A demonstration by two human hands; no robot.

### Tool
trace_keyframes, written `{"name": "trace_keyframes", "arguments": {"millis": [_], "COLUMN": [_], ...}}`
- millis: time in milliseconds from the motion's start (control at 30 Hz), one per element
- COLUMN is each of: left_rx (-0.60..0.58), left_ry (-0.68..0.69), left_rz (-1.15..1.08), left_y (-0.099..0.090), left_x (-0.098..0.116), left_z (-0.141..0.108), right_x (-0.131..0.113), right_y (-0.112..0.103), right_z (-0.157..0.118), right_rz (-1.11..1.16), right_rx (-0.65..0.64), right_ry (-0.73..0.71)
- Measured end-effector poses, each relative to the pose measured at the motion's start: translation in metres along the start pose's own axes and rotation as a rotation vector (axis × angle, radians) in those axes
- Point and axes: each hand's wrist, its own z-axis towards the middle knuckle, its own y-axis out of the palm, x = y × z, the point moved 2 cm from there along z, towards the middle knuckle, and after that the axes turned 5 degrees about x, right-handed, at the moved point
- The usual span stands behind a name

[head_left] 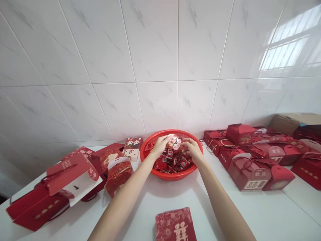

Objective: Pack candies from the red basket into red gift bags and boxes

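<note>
A red plastic basket (173,176) stands against the wall, with many small red wrapped candies (170,162) inside. Over its left half, my left hand (160,146) is closed on a printed red-and-white packet (175,142) with a cartoon figure on it. My right hand (193,149) is at the basket's right side, close to that packet. Its fingers are curled over the candies, and what lies between them is hidden. Close to me, between my forearms, lies a red box (175,224) with a pale double-happiness character, partly cut off by the lower edge.
Red gift boxes and bags (57,187) crowd the left side, beside a small panda-print box (132,149). Several folded red gift boxes (253,170) fill the right, with a brown carton (286,122) behind. White tiled wall (160,107) bounds the white table (173,197).
</note>
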Motion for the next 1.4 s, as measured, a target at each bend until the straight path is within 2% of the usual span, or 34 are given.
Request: {"name": "trace_keyframes", "arguments": {"millis": [167, 300, 367, 433, 533, 600, 667, 767, 867, 967, 1067, 1233, 1300, 1400], "left_rx": [0.06, 0.197, 0.196, 0.078, -0.206, -0.302, -0.276, -0.14, -0.023, -0.033, -0.019, 0.155, 0.136, 0.012], "left_ry": [0.026, 0.057, 0.12, 0.188, 0.196, 0.206, 0.25, 0.289, 0.204, 0.105, 0.084, 0.03, -0.003, -0.028], "left_rz": [-0.034, 0.08, 0.118, 0.132, 0.218, 0.287, 0.331, 0.346, 0.302, 0.27, 0.276, 0.392, 0.463, 0.573], "left_y": [-0.001, -0.003, -0.002, 0.002, 0.012, 0.016, 0.016, 0.012, 0.009, 0.01, 0.01, -0.003, -0.005, -0.001], "left_x": [0.002, 0.006, 0.008, 0.009, 0.008, 0.009, 0.01, 0.011, 0.006, 0.0, 0.001, 0.005, 0.004, 0.002], "left_z": [-0.001, -0.002, -0.003, -0.006, -0.012, -0.016, -0.017, -0.015, -0.01, -0.006, -0.004, -0.002, -0.002, -0.003], "right_x": [0.001, 0.001, 0.002, 0.001, 0.0, -0.001, -0.001, 0.0, 0.001, 0.001, 0.002, 0.001, 0.001, 0.001], "right_y": [0.002, 0.002, 0.002, 0.003, 0.003, 0.002, 0.001, 0.0, 0.0, 0.0, -0.001, -0.004, -0.005, -0.005], "right_z": [-0.001, -0.002, -0.002, -0.002, -0.002, -0.001, -0.001, -0.001, 0.0, 0.0, 0.001, 0.002, 0.002, 0.003], "right_rz": [-0.005, 0.0, -0.001, 0.003, 0.064, 0.109, 0.13, 0.148, 0.155, 0.153, 0.144, 0.152, 0.162, 0.184], "right_rx": [-0.064, -0.095, -0.126, -0.17, -0.203, -0.2, -0.193, -0.181, -0.17, -0.161, -0.126, -0.019, 0.006, 0.029], "right_ry": [0.039, 0.065, 0.092, 0.13, 0.173, 0.165, 0.131, 0.083, 0.059, 0.049, 0.048, 0.034, 0.029, 0.023]}}
